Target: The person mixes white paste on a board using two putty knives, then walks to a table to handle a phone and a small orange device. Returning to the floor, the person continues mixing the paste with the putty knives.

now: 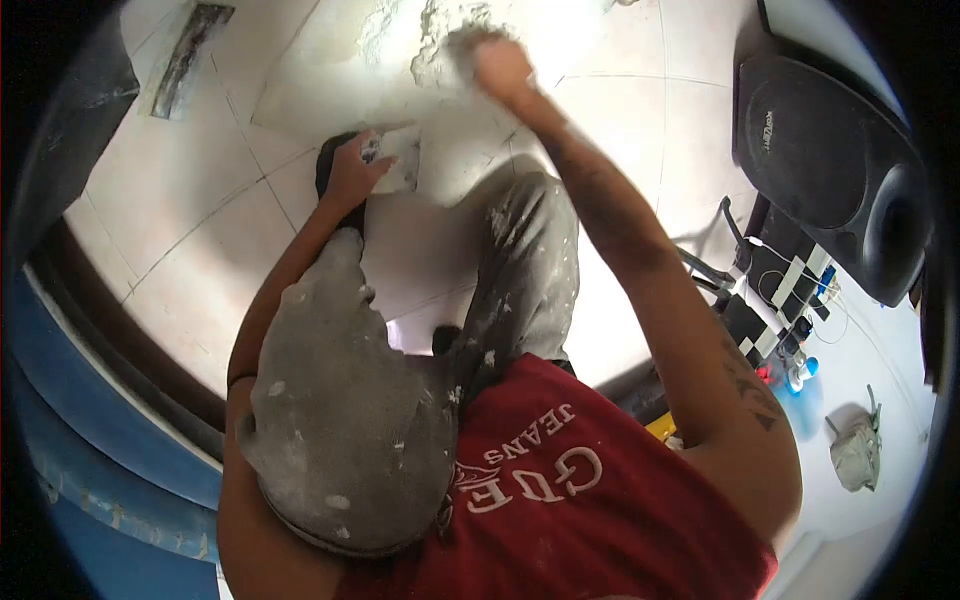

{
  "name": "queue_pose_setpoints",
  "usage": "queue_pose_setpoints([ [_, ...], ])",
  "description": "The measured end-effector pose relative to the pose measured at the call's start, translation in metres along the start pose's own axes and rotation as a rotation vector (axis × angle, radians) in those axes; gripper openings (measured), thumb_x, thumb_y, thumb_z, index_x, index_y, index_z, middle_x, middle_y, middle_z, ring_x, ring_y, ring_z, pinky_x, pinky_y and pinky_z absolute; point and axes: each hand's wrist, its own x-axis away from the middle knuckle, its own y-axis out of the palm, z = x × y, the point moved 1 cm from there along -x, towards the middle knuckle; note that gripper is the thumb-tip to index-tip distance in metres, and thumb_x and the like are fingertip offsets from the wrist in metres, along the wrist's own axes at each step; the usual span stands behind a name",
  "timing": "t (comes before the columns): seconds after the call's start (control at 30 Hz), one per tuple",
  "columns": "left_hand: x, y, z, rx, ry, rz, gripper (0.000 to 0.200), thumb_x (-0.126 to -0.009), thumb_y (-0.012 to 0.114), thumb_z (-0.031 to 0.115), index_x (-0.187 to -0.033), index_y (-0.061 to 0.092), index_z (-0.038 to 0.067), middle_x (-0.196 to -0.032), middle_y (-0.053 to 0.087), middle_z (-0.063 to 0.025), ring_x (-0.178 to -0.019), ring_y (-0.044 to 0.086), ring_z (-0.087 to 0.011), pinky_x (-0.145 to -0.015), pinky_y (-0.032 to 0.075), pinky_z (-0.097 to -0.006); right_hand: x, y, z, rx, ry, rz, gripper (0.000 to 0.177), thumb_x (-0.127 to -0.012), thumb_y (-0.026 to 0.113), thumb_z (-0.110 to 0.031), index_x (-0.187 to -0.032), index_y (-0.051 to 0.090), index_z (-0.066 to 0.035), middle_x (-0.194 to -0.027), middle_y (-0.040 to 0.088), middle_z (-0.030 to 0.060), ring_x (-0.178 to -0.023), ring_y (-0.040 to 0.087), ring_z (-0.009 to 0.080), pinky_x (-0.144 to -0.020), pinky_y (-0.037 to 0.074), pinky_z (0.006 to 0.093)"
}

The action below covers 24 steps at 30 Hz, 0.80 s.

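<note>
Two hands: both stretched out ahead, low over the tiled floor (190,230), apart from each other.
Left hand (350,172): fingers closed around the edge of a flat white board (403,160), held low by the floor; touching it or not, impossible to tell.
Right hand (500,68): blurred, at the near edge of the plaster heap (440,35); open, closed or gripping a tool, impossible to tell.
Plaster heap: on the floor farthest ahead, at or just under the right hand, beyond the board and apart from it.
Done, by the look of it: a pale smear (320,90) spread over the tiles beside the heap.
Left, by the look of it: much of the heap unspread; nearer tiles bare.
Nearby: black loudspeaker (820,150) to the right; plaster-caked strip (190,55) far left.
</note>
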Motion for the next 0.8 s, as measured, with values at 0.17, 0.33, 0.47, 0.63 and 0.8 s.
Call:
queue_pose_setpoints([
  [0.17,0.004,0.002,-0.001,0.122,-0.092,-0.078,0.063,-0.072,0.073,0.025,-0.116,0.048,-0.013,-0.099,0.062,-0.0250,-0.092,0.060,-0.0288,-0.083,0.045,-0.0346,0.005,-0.014,-0.003,-0.114,-0.113,0.199,0.019,-0.071,0.058,-0.008,-0.088,0.065,-0.003,-0.075,0.063,0.0161,-0.075,0.064,0.0286,-0.066,0.052,0.0387],
  [0.33,-0.002,-0.006,0.011,0.025,0.005,0.007,0.061,-0.072,0.073,0.026,-0.113,0.050,-0.014,-0.099,0.062,-0.0248,-0.092,0.060,-0.0277,-0.083,0.045,-0.0349,0.008,0.017,-0.019,0.110,-0.143,0.637,0.028,-0.070,0.058,-0.005,-0.097,0.063,-0.003,-0.079,0.064,0.0182,-0.075,0.064,0.0293,-0.064,0.052,0.0396],
  [0.47,0.001,-0.007,0.012,-0.002,-0.014,-0.025,0.059,-0.072,0.073,0.025,-0.112,0.051,-0.013,-0.098,0.062,-0.0238,-0.090,0.061,-0.0273,-0.082,0.046,-0.0347,0.002,-0.028,0.005,-0.129,-0.100,0.319,0.027,-0.073,0.056,-0.007,-0.098,0.063,-0.003,-0.079,0.064,0.0185,-0.074,0.064,0.0314,-0.067,0.052,0.0409],
  [0.63,0.000,0.002,-0.003,-0.109,0.048,0.019,0.063,-0.072,0.073,0.029,-0.114,0.051,-0.012,-0.099,0.061,-0.0256,-0.094,0.060,-0.0299,-0.083,0.045,-0.0354,-0.012,-0.041,0.003,-0.002,-0.113,0.148,0.025,-0.075,0.055,-0.007,-0.098,0.064,-0.001,-0.099,0.063,0.0173,-0.090,0.062,0.0305,-0.076,0.053,0.0402],
  [0.8,-0.003,-0.005,0.002,0.045,-0.051,-0.029,0.062,-0.072,0.073,0.029,-0.113,0.051,-0.012,-0.101,0.060,-0.0262,-0.095,0.059,-0.0304,-0.084,0.045,-0.0361,0.002,0.003,-0.008,0.181,-0.168,0.419,0.030,-0.072,0.057,-0.003,-0.101,0.064,-0.001,-0.093,0.065,0.0174,-0.088,0.064,0.0279,-0.077,0.052,0.0361],
])
